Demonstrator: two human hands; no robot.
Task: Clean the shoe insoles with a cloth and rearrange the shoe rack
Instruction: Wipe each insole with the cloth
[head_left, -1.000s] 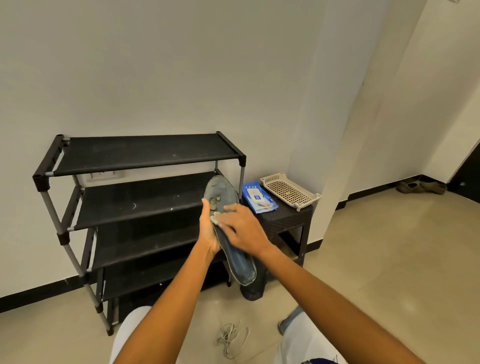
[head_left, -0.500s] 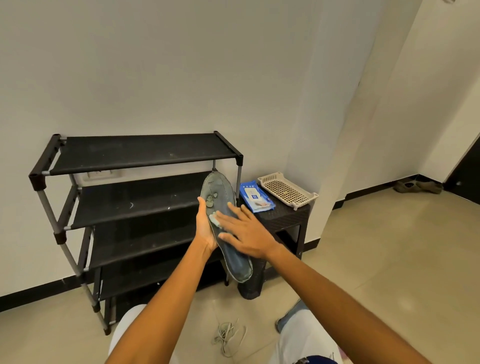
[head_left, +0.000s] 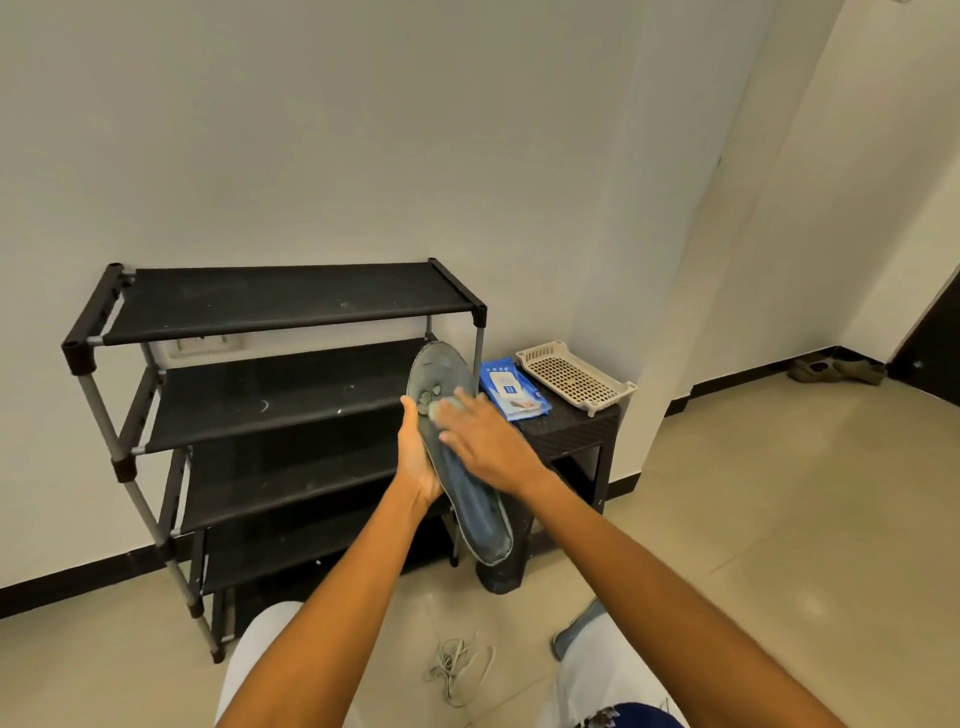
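A worn blue-grey insole (head_left: 480, 525) is held upright in front of the black shoe rack (head_left: 291, 301), toe end up. My left hand (head_left: 415, 457) grips its left edge around the middle. My right hand (head_left: 488, 447) lies flat across the insole's upper half, fingers straight, pressing a small pale cloth (head_left: 448, 408) against it. Only a corner of the cloth shows past my fingertips. The rack's shelves hold no shoes.
A dark wicker stool (head_left: 576, 431) right of the rack carries a blue wipes packet (head_left: 511, 389) and a beige perforated tray (head_left: 576, 376). Loose laces (head_left: 457, 670) lie on the tiled floor between my knees. A pair of shoes (head_left: 836, 370) sits by the far wall.
My right hand has opened flat and slid with the cloth up the insole toward the toe end. The left hand keeps its grip on the insole.
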